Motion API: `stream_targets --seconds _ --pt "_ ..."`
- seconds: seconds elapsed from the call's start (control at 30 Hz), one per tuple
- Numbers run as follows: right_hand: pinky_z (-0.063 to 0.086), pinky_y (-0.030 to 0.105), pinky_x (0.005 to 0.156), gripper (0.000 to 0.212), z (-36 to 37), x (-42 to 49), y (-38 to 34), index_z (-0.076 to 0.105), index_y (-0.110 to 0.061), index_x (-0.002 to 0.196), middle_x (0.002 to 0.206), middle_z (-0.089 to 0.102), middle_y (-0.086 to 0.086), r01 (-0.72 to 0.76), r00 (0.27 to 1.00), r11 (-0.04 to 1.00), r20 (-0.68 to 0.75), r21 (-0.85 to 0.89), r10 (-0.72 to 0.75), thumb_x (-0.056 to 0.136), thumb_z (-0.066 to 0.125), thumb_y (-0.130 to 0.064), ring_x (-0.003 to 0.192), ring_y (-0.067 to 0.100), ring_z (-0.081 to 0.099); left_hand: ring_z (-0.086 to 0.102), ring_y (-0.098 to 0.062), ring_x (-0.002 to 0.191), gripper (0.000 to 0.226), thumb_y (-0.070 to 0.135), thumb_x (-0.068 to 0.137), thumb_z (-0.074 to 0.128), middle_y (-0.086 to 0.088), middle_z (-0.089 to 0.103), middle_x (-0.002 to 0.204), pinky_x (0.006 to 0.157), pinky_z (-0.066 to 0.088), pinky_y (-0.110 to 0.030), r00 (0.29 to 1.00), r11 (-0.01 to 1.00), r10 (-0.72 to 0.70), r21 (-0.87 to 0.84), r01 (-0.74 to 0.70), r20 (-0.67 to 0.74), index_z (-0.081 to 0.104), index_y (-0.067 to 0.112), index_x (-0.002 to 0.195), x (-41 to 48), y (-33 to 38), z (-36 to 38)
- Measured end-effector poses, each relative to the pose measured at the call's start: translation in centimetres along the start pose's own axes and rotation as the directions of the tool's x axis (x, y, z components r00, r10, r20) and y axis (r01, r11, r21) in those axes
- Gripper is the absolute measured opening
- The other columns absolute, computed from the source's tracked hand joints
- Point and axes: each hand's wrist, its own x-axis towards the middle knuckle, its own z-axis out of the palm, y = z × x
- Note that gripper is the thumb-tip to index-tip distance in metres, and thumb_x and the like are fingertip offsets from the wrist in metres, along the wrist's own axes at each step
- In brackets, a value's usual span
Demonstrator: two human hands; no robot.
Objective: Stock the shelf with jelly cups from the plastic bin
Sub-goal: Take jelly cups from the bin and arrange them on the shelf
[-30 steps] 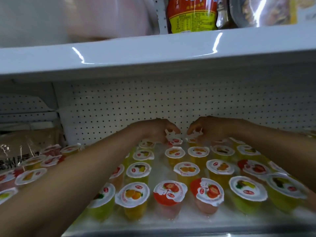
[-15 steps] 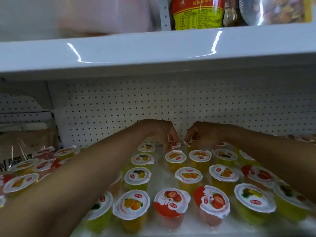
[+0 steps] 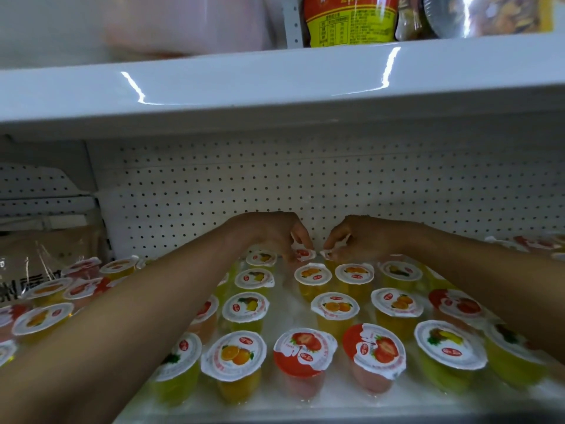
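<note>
Front row: strawberry-lidded jelly cups [image 3: 305, 351] stood upright on shelf [image 3: 305, 407]. Mid rows: orange, yellow cups. Rear, near pegboard [image 3: 214, 191]: my left hand [image 3: 272, 232] pinched red-lidded cup [image 3: 303, 254]; my right hand [image 3: 357, 238] pinched neighbouring cup [image 3: 328, 255], mostly hidden.

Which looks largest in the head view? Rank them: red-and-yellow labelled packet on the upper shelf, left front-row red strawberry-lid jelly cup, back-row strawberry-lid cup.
1. Red-and-yellow labelled packet, though cropped.
2. Left front-row red strawberry-lid jelly cup.
3. Back-row strawberry-lid cup; probably the same true size, just farther away.
</note>
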Motion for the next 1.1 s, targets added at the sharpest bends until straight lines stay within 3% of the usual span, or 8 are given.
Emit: stream_targets --seconds 0.07,0.2,0.3,0.4,0.63,0.87,1.0,1.1 --pt "0.047 0.027 0.095 0.035 -0.9 -1.3 -0.2 0.064 -0.028 0.122 0.124 0.06 -0.009 0.034 0.999 0.999 -0.038 0.017 -0.033 0.089 0.063 -0.041 0.106 0.006 0.057 0.057 -0.008 0.113 0.04 0.013 0.087 0.068 0.01 0.062 0.125 0.09 0.046 -0.021 0.995 0.998 0.049 -0.023 -0.051 -0.083 0.064 0.026 0.124 -1.1 0.2 -0.2" --pt "0.052 0.032 0.092 0.029 -2.7 -4.5 -0.6 0.068 -0.036 0.113 0.104 0.071 -0.01 0.093 0.994 0.991 0.044 0.095 -0.097 0.084 0.07 -0.041 0.097 0.008 0.065 0.062 -0.001 0.103 0.029 0.023 0.09 0.068 0.013 0.068 0.115 0.089 0.048 -0.016 0.984 0.974 0.153 -0.151 -0.166 -0.096 0.069 0.028 0.118 -3.6 1.0 0.5" --pt "0.051 0.031 0.094 0.039 -2.4 -5.6 -1.2 0.065 -0.037 0.116 0.108 0.07 -0.008 0.042 0.985 0.998 0.163 0.042 -0.049 0.079 0.076 -0.042 0.101 0.009 0.064 0.055 0.002 0.112 0.046 0.024 0.081 0.078 0.018 0.062 0.124 0.089 0.04 -0.007 0.99 0.983 0.141 -0.113 -0.141 -0.01 0.064 0.03 0.125 -4.0 1.7 1.4" --pt "0.051 0.031 0.095 0.042 -1.3 -5.8 -1.6 0.065 -0.036 0.116 0.114 0.067 -0.008 0.01 0.987 1.0 0.158 -0.004 -0.009 0.076 0.08 -0.036 0.105 0.01 0.063 0.051 0.002 0.109 0.058 0.024 0.076 0.082 0.019 0.059 0.127 0.081 0.035 -0.004 0.993 0.989 0.116 -0.096 -0.115 0.012 0.059 0.032 0.129 -3.6 2.2 1.8" --pt "0.053 0.029 0.09 0.027 0.1 -6.2 -2.1 0.071 -0.029 0.108 0.107 0.063 -0.016 0.079 0.997 0.996 0.012 0.045 -0.08 0.081 0.074 -0.027 0.098 0.002 0.06 0.056 0.002 0.104 0.049 0.032 0.071 0.085 0.021 0.065 0.115 0.083 0.039 -0.013 0.997 0.997 0.076 -0.009 -0.076 -0.031 0.067 0.034 0.116 -4.3 2.1 1.7" --pt "0.054 0.033 0.09 0.021 0.9 -5.8 -2.6 0.072 -0.026 0.105 0.107 0.068 -0.011 0.109 0.993 0.991 -0.042 0.078 -0.106 0.084 0.073 -0.024 0.097 0.007 0.063 0.052 -0.002 0.098 0.045 0.037 0.074 0.081 0.017 0.064 0.114 0.078 0.034 -0.015 0.994 0.994 0.044 0.102 -0.034 -0.098 0.068 0.033 0.117 -5.5 2.2 1.9" --pt "0.053 0.029 0.088 0.02 0.9 -6.4 -2.8 0.07 -0.033 0.107 0.108 0.065 -0.017 0.082 0.996 0.996 -0.025 0.037 -0.081 0.087 0.069 -0.033 0.095 0.004 0.06 0.053 -0.007 0.107 0.043 0.044 0.075 0.078 0.017 0.063 0.115 0.095 0.033 -0.027 0.992 0.988 0.038 0.151 -0.02 -0.118 0.066 0.039 0.116 -5.6 2.4 2.2" --pt "0.047 0.022 0.082 0.022 0.5 -7.1 -3.2 0.067 -0.038 0.114 0.107 0.058 -0.023 0.061 0.998 0.998 -0.024 0.004 -0.061 0.092 0.062 -0.035 0.091 0.0 0.055 0.052 -0.013 0.116 0.043 0.049 0.077 0.074 0.016 0.063 0.12 0.104 0.022 -0.038 0.993 0.977 0.044 0.213 -0.02 -0.108 0.064 0.043 0.118 -5.7 2.4 2.5"
